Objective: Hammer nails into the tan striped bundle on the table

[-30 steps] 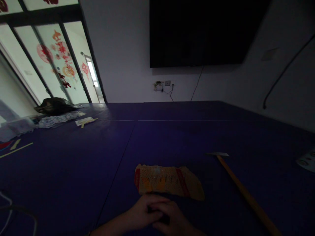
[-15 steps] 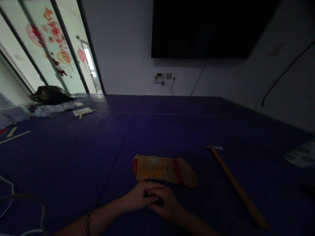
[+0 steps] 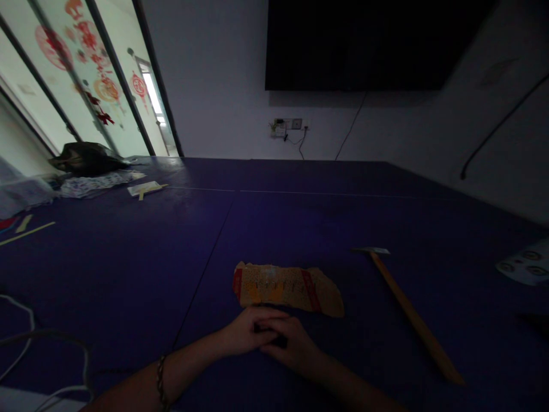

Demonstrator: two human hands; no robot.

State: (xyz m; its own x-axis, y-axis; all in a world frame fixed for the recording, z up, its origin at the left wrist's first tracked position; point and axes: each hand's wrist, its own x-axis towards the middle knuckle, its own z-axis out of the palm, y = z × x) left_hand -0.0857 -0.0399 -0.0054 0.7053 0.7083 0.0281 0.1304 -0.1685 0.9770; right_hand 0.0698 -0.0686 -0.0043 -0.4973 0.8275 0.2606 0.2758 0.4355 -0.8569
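My left hand (image 3: pixel 246 331), with a braided band (image 3: pixel 160 382) on its wrist, meets my right hand (image 3: pixel 295 346) low in the middle of the view. Their fingertips touch and overlap. Small dark gaps show between thumbs and forefingers, and no object is visible in either hand. Just beyond them a torn piece of brown cardboard (image 3: pixel 287 288) with red bands lies flat on the dark blue surface (image 3: pixel 300 229). To the right rests a long-handled tool with a wooden handle (image 3: pixel 414 315) and a thin metal head (image 3: pixel 375 250) at its far end.
White cables (image 3: pixel 30 320) curl at the lower left. A patterned pale object (image 3: pixel 525 264) lies at the right edge. Far left are a black bag (image 3: pixel 88 159), a white packet (image 3: pixel 144 188) and yellow strips (image 3: pixel 30 233). A wall with a black screen (image 3: pixel 369 46) stands behind.
The view has tilted slightly downward, so the surface and things on it appear a little higher. My hands stay together; the cardboard and tool have not moved on the surface.
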